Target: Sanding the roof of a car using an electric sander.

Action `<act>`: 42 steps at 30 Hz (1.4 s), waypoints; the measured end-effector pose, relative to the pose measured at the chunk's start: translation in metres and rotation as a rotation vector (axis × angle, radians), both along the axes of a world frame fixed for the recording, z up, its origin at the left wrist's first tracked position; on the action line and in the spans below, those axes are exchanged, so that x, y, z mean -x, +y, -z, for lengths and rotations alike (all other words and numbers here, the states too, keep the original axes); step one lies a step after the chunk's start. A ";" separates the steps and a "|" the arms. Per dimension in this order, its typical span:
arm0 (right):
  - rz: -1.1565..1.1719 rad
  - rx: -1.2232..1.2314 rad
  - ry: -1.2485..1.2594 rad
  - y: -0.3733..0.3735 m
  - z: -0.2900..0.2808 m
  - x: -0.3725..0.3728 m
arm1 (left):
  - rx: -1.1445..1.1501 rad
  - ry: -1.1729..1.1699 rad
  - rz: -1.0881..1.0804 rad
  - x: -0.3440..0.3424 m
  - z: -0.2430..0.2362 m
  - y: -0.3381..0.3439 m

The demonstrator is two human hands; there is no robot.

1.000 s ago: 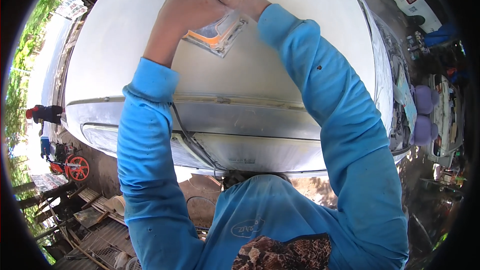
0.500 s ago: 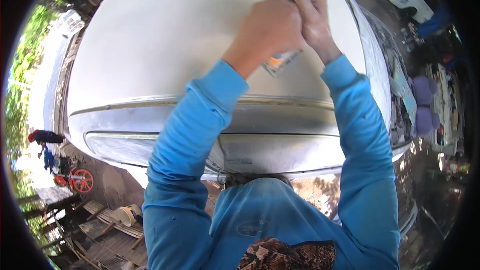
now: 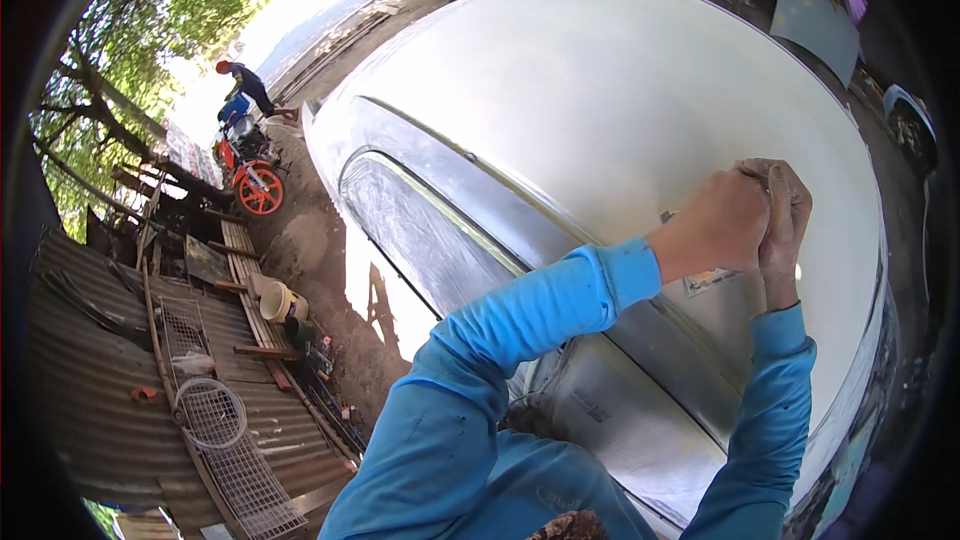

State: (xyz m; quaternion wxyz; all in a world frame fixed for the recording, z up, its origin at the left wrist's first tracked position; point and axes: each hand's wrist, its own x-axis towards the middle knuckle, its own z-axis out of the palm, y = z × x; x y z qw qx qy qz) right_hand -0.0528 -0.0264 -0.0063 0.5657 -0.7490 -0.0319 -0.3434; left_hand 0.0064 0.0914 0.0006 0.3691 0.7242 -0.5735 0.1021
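A white vehicle roof [image 3: 600, 70] fills much of the view, bordered by a grey ribbed strip [image 3: 471, 164]. On the roof's right part, my left hand [image 3: 712, 225] and my right hand [image 3: 785, 220] are clasped closed, one against the other, over a flat rectangular tool [image 3: 708, 281]. Only the grey edge of that tool shows beneath them; its top and the exact hold of my fingers are hidden. Both arms wear blue sleeves.
At upper left a person [image 3: 250, 85] in a red cap bends beside an orange-wheeled motorbike [image 3: 261, 188]. Left lie corrugated sheets [image 3: 100, 390], a wire grid [image 3: 252, 475] and a bucket [image 3: 283, 302]. A loose grey panel [image 3: 815, 30] stands at upper right.
My clasped hands and the tool have moved rightward across the roof. The whole view has turned, so more of the yard, trees and motorbike on the left shows.
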 end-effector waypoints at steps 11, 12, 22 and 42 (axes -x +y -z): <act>-0.116 0.034 0.008 -0.110 0.006 -0.091 | -0.079 -0.121 -0.134 -0.082 0.006 -0.099; -0.075 0.029 0.027 -0.123 0.007 -0.091 | -0.080 -0.122 -0.120 -0.082 0.005 -0.111; 0.135 -0.121 0.041 -0.198 0.018 0.018 | -0.062 -0.093 0.075 0.008 0.010 -0.184; 0.110 -0.049 -0.030 -0.012 -0.002 0.027 | 0.026 0.016 0.147 0.015 -0.001 -0.022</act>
